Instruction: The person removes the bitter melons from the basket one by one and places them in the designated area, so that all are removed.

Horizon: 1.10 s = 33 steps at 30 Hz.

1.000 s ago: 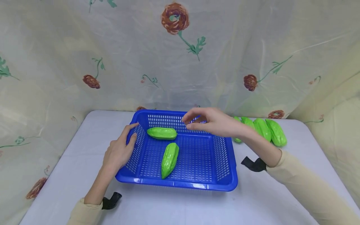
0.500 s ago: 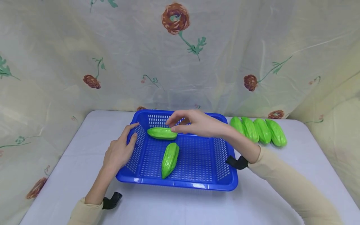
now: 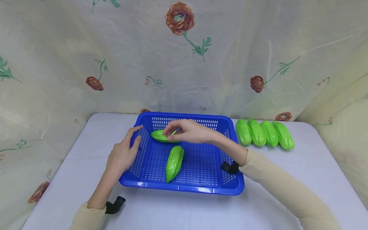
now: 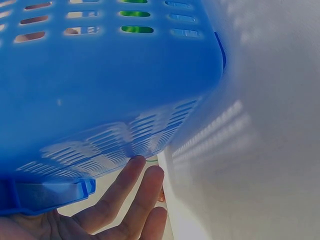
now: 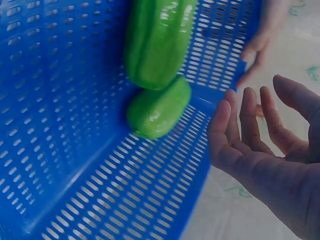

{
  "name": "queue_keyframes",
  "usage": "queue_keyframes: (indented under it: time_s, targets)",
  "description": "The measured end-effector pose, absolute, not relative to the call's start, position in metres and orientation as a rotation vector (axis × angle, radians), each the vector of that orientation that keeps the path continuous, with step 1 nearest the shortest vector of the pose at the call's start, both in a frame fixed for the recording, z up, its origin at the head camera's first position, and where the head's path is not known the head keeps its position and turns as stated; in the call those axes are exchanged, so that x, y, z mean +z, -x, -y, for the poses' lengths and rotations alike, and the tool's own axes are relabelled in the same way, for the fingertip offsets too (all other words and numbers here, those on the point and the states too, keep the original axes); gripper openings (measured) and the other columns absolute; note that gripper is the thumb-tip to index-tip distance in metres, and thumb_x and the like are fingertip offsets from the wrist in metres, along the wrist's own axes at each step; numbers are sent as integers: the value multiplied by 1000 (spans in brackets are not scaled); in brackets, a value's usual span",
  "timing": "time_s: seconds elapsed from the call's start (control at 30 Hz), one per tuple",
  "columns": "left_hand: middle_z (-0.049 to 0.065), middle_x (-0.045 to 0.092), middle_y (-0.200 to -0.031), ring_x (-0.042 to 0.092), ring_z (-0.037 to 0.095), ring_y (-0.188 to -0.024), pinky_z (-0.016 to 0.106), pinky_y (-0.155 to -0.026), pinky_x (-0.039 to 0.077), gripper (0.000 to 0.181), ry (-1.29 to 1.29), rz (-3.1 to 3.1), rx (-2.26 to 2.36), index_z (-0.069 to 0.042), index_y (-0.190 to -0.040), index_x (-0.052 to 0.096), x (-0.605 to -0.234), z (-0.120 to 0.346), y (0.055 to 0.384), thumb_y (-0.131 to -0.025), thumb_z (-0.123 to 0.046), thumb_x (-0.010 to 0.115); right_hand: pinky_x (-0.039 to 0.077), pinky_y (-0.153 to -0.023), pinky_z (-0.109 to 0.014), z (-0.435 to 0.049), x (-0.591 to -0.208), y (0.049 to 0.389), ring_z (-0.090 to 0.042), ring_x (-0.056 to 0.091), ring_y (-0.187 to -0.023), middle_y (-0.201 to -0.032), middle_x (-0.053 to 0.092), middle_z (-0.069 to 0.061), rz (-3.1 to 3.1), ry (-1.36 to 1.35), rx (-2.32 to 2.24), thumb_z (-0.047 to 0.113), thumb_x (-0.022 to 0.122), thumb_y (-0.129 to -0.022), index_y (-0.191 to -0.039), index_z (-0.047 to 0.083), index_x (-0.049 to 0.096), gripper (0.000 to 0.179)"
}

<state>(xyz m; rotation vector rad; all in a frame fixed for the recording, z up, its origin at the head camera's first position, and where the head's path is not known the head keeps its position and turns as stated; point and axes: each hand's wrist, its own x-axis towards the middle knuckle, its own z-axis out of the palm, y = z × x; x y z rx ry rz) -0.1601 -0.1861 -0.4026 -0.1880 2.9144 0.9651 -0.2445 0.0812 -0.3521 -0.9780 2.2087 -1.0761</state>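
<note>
In the head view, the right hand [image 3: 189,131] is held above the blue basket [image 3: 181,189], its loosely bent fingers parted from the thumb and nothing held. The far vegetable [image 3: 158,136] is partly covered by it; the near vegetable [image 3: 174,163] is left in sight nearer the wearer. By the left hand [image 3: 122,155], fingers relaxed, the basket's left rim is touched. In the left wrist view, its fingers are seen beside the basket's outer wall. In the right wrist view, both vegetables are shown apart from the right hand's fingers.
</note>
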Motion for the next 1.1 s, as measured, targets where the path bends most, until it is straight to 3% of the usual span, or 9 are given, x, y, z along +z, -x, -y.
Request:
queue_keyframes:
  time_s: [0.17,0.4,0.67,0.8,1.1]
  targets:
    - [17,63,-81,54,24,-54,29,-46,38,52,181,-2914,970,-40,-167,33,-403,186,161,-116,-47,38,58,-107,-33,-76,-362,246,-27,71,-127,-136,72,-16,-2198,976,-1050,15,68,-106,-135,2,69,32]
    - [15,59,-78,52,23,-53,30,-47,36,53,177,-2917,959,-39,-168,33,-402,186,161,-116,-46,38,56,-109,-32,-74,-372,250,-29,70,-129,-137,72,-19,-2150,932,-1040,14,68,-106,-135,0,69,33]
    - [18,63,-84,53,24,-55,30,-47,37,52,182,-2912,969,-39,-167,33,-402,185,160,-116,-45,39,55,-111,-30,-72,-382,251,-26,69,-132,-136,73,-16,-2152,931,-886,16,70,-105,-136,1,68,35]
    - [21,68,-91,54,25,-56,30,-48,38,52,186,-2912,969,-39,-167,33,-402,185,159,-116,-46,39,53,-115,-35,-74,-384,252,-29,66,-135,-139,71,-16,-2151,950,-791,17,72,-104,-139,3,67,39]
    - [21,68,-92,55,25,-57,31,-48,38,52,184,-2920,962,-39,-167,34,-402,185,160,-116,-45,39,48,-120,-41,-77,-386,254,-28,63,-140,-144,70,-14,-2104,947,-647,25,74,-102,-146,9,64,48]
